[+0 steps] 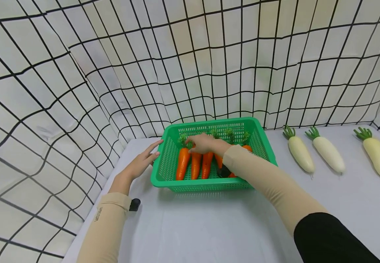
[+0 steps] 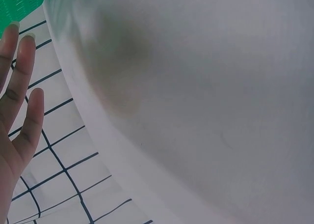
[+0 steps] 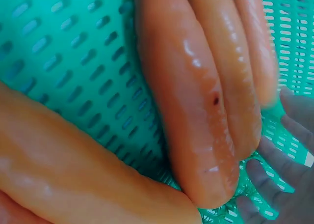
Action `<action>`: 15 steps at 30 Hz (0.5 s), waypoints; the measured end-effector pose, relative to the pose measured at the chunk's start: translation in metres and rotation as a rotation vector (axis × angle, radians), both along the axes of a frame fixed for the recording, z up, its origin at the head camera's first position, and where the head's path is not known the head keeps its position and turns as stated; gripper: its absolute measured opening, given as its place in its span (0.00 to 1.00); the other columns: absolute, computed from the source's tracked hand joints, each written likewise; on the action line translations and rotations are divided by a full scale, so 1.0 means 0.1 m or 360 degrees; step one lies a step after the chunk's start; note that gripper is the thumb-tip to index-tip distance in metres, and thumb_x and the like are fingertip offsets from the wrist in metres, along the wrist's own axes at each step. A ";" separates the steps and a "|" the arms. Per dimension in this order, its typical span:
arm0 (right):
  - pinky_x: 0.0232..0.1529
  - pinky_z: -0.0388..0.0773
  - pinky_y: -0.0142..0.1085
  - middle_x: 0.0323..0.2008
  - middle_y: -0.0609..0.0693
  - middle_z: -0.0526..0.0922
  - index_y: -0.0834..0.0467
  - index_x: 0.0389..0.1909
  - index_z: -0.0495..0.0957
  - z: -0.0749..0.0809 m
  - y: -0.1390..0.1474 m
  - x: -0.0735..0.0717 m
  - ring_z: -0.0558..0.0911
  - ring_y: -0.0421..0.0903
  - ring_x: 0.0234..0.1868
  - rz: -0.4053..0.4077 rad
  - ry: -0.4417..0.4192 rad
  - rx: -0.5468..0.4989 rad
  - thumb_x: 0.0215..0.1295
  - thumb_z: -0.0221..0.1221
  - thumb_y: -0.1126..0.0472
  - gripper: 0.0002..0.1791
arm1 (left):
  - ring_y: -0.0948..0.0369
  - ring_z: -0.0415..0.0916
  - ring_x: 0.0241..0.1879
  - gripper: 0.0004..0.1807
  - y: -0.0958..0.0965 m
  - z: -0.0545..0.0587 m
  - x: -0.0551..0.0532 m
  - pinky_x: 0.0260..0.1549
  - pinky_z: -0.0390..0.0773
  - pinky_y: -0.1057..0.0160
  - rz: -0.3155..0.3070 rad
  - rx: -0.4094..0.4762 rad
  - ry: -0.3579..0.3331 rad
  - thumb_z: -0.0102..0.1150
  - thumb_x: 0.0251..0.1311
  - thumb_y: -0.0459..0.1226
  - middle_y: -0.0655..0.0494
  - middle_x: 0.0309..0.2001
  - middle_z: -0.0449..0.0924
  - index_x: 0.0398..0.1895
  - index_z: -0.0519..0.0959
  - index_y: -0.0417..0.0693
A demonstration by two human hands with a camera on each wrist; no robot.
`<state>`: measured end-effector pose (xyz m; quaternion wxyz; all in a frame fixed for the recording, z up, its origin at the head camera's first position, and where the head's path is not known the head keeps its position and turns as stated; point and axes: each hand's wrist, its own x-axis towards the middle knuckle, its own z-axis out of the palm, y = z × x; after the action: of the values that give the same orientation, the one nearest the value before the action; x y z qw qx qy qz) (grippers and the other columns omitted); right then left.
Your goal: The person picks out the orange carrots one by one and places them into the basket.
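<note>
A green plastic basket [image 1: 203,183] holds several orange carrots [image 1: 183,164], laid side by side with their leafy tops toward the far wall. My right hand [image 1: 203,142] reaches into it over those tops. In the right wrist view the fingers [image 3: 279,167] are spread close to the top ends of the carrots [image 3: 186,96], and nothing is gripped. My left hand [image 1: 140,164] is at the basket's left side, fingertips at the rim. Its fingers [image 2: 22,81] look extended and apart in the left wrist view. My right forearm hides part of the right-hand carrots.
Three white radishes with green tops lie on the white-covered table to the right: one [image 1: 301,154] nearest the basket, another [image 1: 328,154] beside it, a third [image 1: 378,157] farther right. Black netting [image 1: 209,76] over white sheeting stands behind and along the left.
</note>
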<state>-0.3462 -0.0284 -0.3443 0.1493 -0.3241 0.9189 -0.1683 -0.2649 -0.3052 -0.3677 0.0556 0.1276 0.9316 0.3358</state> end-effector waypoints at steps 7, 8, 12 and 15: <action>0.73 0.53 0.60 0.74 0.54 0.66 0.47 0.72 0.73 0.00 0.00 0.03 0.54 0.62 0.78 0.0133 -0.0056 0.0146 0.79 0.56 0.55 0.23 | 0.51 0.77 0.46 0.33 0.01 -0.02 -0.01 0.57 0.66 0.32 0.0013 0.0019 -0.0005 0.37 0.80 0.56 0.42 0.53 0.81 0.84 0.50 0.64; 0.73 0.53 0.59 0.75 0.54 0.66 0.47 0.72 0.73 0.00 0.00 0.03 0.54 0.63 0.78 0.0142 -0.0058 0.0150 0.79 0.56 0.56 0.23 | 0.51 0.77 0.46 0.33 0.01 -0.02 -0.01 0.57 0.66 0.32 0.0017 0.0022 -0.0004 0.37 0.80 0.56 0.42 0.53 0.81 0.84 0.50 0.65; 0.73 0.55 0.58 0.74 0.54 0.66 0.49 0.72 0.72 0.02 0.02 0.03 0.56 0.61 0.77 0.0161 -0.0086 0.0101 0.79 0.56 0.57 0.23 | 0.51 0.77 0.45 0.33 0.00 -0.02 -0.02 0.57 0.66 0.32 0.0023 0.0015 -0.0002 0.37 0.80 0.57 0.42 0.53 0.81 0.84 0.50 0.65; 0.71 0.61 0.53 0.73 0.56 0.68 0.52 0.73 0.71 0.06 0.05 0.02 0.62 0.58 0.75 0.0177 -0.0122 0.0043 0.79 0.55 0.58 0.24 | 0.52 0.78 0.44 0.33 -0.01 -0.01 -0.01 0.57 0.66 0.31 0.0017 -0.0005 0.0002 0.37 0.80 0.56 0.43 0.52 0.81 0.84 0.50 0.65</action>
<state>-0.3439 -0.0238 -0.3379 0.1979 -0.3659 0.8953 -0.1596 -0.2661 -0.3060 -0.3685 0.0534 0.1228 0.9328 0.3346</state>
